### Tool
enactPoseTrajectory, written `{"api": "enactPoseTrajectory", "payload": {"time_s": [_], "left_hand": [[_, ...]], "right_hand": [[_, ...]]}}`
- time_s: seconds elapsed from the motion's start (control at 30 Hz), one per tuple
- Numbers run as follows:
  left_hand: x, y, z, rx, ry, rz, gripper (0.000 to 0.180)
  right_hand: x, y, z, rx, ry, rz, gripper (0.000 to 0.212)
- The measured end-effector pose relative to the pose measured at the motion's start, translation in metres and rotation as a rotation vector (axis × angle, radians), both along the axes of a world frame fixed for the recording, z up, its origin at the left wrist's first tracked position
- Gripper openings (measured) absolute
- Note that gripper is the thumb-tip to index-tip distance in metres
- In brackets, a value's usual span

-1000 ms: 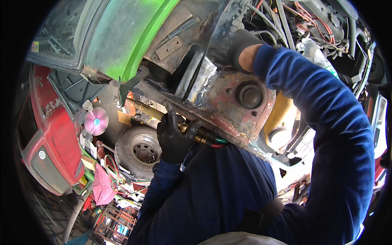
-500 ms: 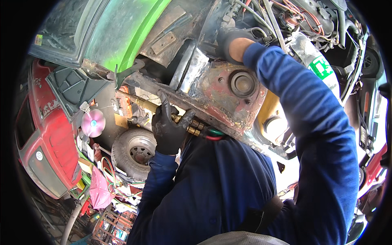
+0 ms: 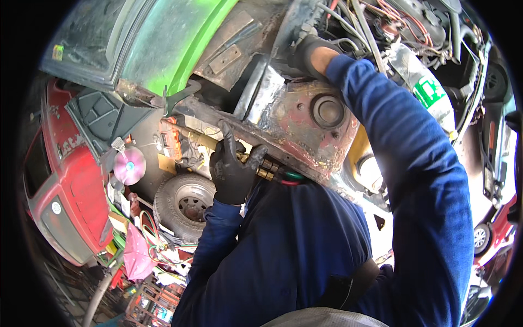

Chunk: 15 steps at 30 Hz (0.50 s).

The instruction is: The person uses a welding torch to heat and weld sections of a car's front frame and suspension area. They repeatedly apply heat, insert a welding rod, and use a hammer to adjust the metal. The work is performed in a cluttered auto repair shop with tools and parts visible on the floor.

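A black glove covers my left hand, which grips a brass gas torch with its index finger and thumb stretched out. The torch lies along the lower side of a rusty body rail. A green hose and a red hose run from its rear end toward my overalls. My right hand, also gloved, reaches across to the engine bay's inner panel, beside cables and a metal fitting. Its fingers are mostly hidden against the dark panel. Between my hands sits a worn reddish strut tower with a bright bare-metal patch.
A green car door frame stands at upper left. Engine wiring and a silver cylinder fill the upper right. Lower left are a spare wheel, a red vehicle, a pink cloth and scattered clutter.
The whole view has shifted slightly, so the car and my hands appear a little farther right. Both hands keep nearly the same places on the car and torch.
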<state>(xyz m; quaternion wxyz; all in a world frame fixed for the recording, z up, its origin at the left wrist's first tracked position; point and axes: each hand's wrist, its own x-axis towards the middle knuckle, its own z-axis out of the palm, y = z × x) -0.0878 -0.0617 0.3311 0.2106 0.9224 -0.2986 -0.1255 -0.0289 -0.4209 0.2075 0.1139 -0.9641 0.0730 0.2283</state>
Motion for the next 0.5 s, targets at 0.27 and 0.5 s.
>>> {"api": "enactPoseTrajectory", "payload": {"time_s": [0.27, 0.5], "left_hand": [[0.001, -0.006, 0.001, -0.044, -0.027, 0.007, 0.103], [0.005, -0.003, -0.007, 0.011, -0.034, 0.011, 0.107]], "right_hand": [[-0.031, 0.001, 0.042, -0.09, -0.113, 0.194, 0.029], [0.0, 0.02, 0.027, -0.009, -0.255, 0.294, 0.023]]}}
